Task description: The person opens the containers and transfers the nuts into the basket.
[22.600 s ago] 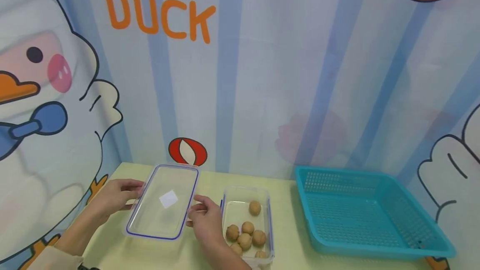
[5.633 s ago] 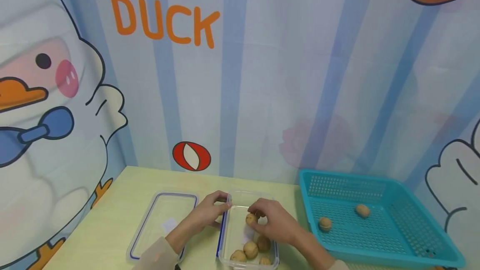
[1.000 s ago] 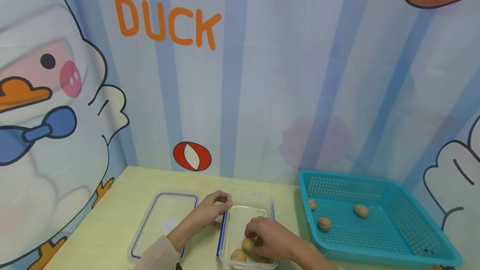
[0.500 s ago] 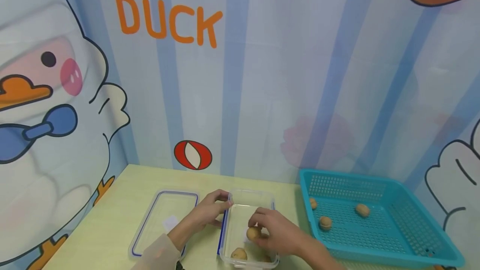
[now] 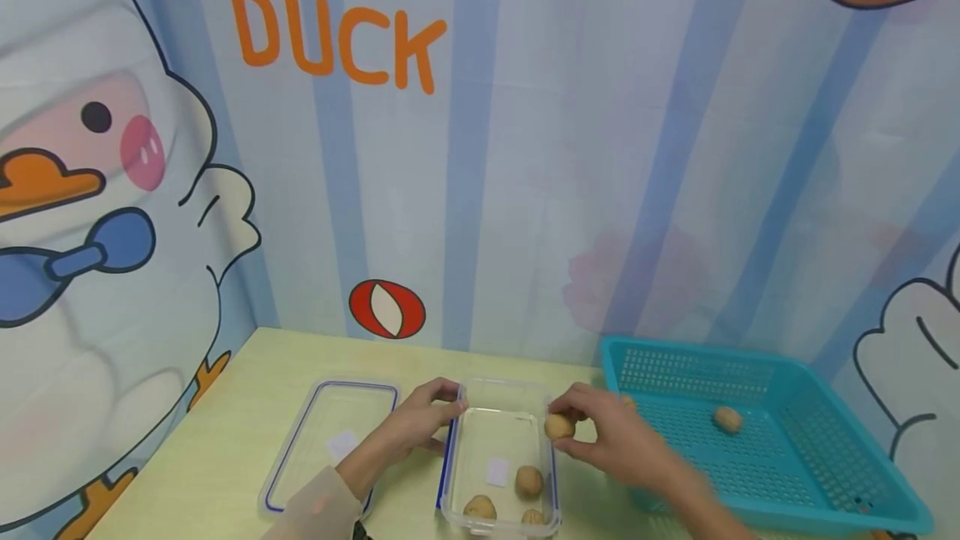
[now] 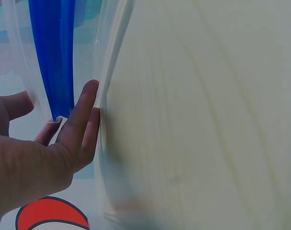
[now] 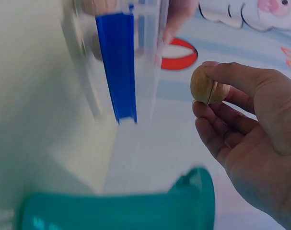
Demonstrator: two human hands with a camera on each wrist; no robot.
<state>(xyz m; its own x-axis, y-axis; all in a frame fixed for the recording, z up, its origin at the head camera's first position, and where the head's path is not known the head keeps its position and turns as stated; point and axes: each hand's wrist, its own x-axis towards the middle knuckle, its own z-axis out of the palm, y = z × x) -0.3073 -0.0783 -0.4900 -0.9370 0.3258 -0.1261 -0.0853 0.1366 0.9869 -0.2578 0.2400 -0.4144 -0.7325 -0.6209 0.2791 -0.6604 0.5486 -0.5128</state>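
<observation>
In the head view, your right hand point(image 5: 611, 432) pinches a walnut point(image 5: 559, 426) by the right side of the box point(image 5: 480, 440), between it and the basket point(image 5: 750, 515). Your left hand point(image 5: 420, 423) grips the box's far left corner, probably steadying it; the lid point(image 5: 330, 415) lies left, presumably set aside for access.

The left wrist view shows thumb and fingers around the box's edge, near its blue latch point(image 6: 54, 57).

The right wrist view shows thumb and fingertips clamped on the walnut, likely because its round shell suits a fingertip pinch.

Clear box point(image 5: 491, 437) w/ blue clips point(image 7: 117, 67); tan walnuts point(image 5: 529, 482) inside; teal mesh bskt point(image 5: 750, 461) R of box; blue-edged clear lid point(image 5: 322, 432) L of box; blue/wht striped curtain point(image 5: 517, 148) behind box.
</observation>
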